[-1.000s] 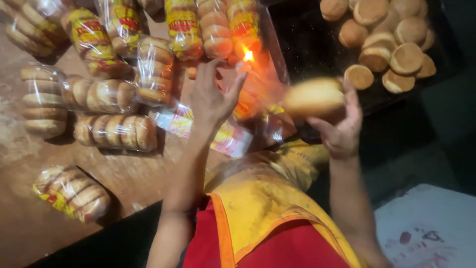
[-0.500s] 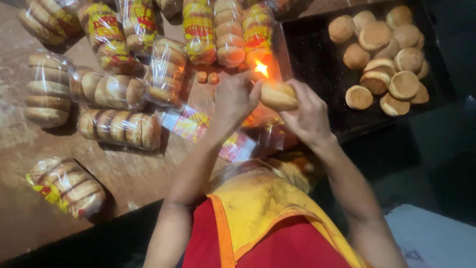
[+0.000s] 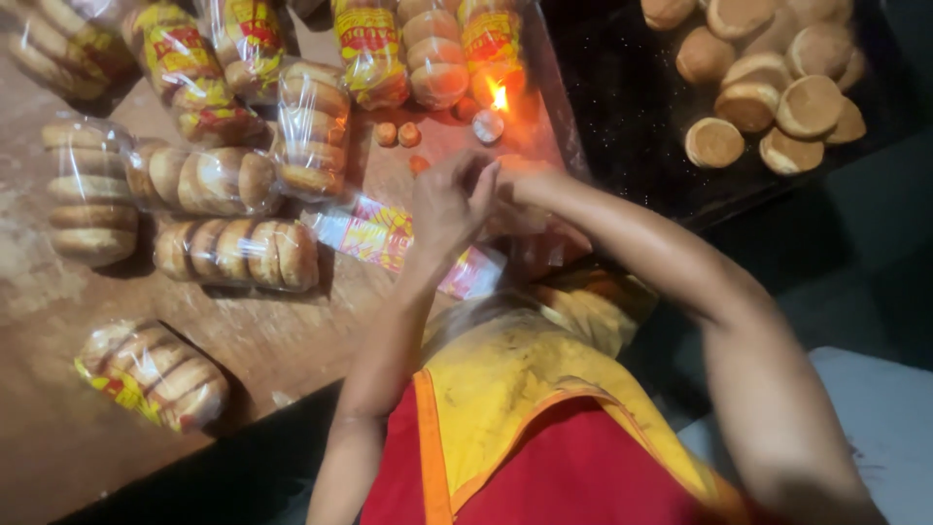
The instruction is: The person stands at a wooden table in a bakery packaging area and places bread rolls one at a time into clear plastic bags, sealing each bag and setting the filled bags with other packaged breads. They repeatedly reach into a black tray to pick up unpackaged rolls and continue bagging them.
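Note:
My left hand [image 3: 445,206] and my right hand [image 3: 520,181] meet over the table edge, just below a small lit candle [image 3: 489,123]. The left hand's fingers curl at the mouth of a clear plastic bag [image 3: 544,238] that lies under both hands. Most of my right hand is hidden behind the left, so what it holds does not show. Flat printed empty bags [image 3: 374,233] lie to the left of my left wrist. Loose round buns [image 3: 768,87] sit on a dark tray [image 3: 622,117] at the upper right.
Several sealed bags of buns [image 3: 238,251] lie across the brown table [image 3: 58,292], one [image 3: 151,374] near its front edge. Small orange pieces [image 3: 398,134] lie by the candle. My yellow and red apron [image 3: 525,408] fills the lower middle.
My right hand carried a bun from the right side to the left hand, and both hands dropped together onto the bag. The bun is no longer visible.

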